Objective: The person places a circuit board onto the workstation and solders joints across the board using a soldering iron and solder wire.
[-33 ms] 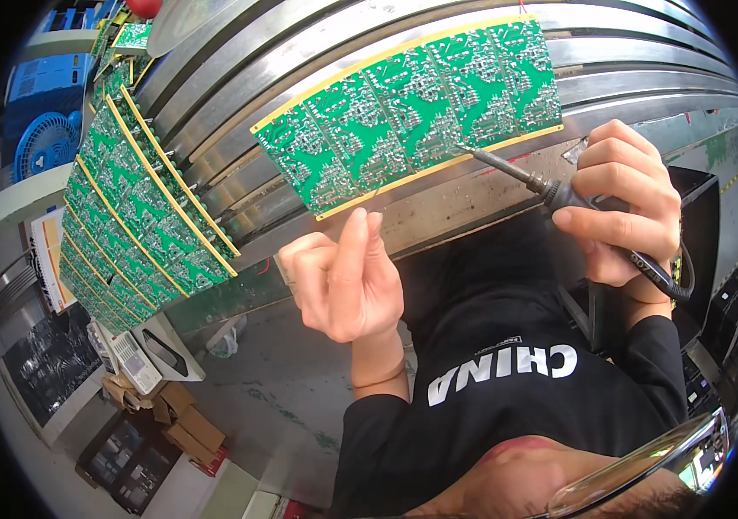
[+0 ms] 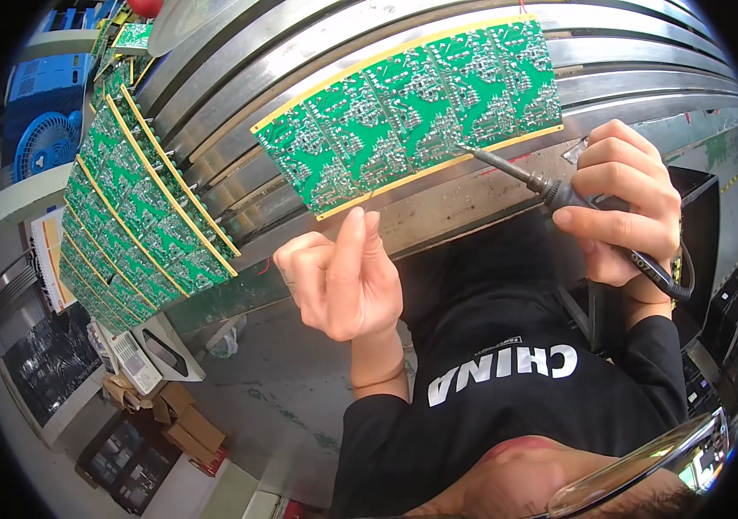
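A green circuit board panel (image 2: 421,108) with yellow edge strips lies solder side up on the metal rails. My right hand (image 2: 624,203) is wrapped around the dark handle of a soldering iron (image 2: 507,166), whose tip meets the board near its lower edge. Just below that edge, further left, my left hand (image 2: 343,281) is closed in a pinch. Between its thumb and forefinger a short end of thin solder wire (image 2: 372,195) shows, pointing at the board; the rest is hidden in the fingers.
Several similar board panels (image 2: 127,208) stand in a row at the left. Long metal rails (image 2: 222,156) run across the bench. Beyond the panels is a blue fan (image 2: 47,145); cardboard boxes (image 2: 192,432) and a pale telephone-like device (image 2: 134,359) are lower left.
My left hand has shifted very slightly to the left, still pinched. The right hand, soldering iron and board have not visibly moved.
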Demonstrator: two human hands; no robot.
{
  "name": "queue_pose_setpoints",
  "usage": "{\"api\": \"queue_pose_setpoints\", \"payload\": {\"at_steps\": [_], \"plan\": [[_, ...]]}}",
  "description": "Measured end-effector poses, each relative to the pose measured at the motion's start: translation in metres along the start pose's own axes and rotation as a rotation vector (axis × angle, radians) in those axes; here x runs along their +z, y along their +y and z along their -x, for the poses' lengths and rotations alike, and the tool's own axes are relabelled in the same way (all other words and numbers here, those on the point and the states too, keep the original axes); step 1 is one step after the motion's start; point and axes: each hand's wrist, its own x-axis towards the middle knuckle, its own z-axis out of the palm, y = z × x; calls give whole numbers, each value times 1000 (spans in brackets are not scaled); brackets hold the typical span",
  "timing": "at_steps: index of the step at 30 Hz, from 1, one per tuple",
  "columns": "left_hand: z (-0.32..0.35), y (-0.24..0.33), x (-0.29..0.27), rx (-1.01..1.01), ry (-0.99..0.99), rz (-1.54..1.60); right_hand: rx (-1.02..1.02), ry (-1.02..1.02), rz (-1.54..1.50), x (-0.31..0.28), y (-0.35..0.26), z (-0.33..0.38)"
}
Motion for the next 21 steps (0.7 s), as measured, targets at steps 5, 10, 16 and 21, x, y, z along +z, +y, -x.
{"api": "queue_pose_setpoints", "payload": {"at_steps": [5,10,16,21], "plan": [[6,-4,6,-99,112,139,22,-20,29,-2,-3,-1],[3,-13,4,64,81,54,34,-31,28,-4,-4,-3],[2,-15,-2,77,-22,-18,88,-29,0,-7,-5,-6],[5,-17,6,-2,52,52,80,-33,10,-5,-8,-8]]}}
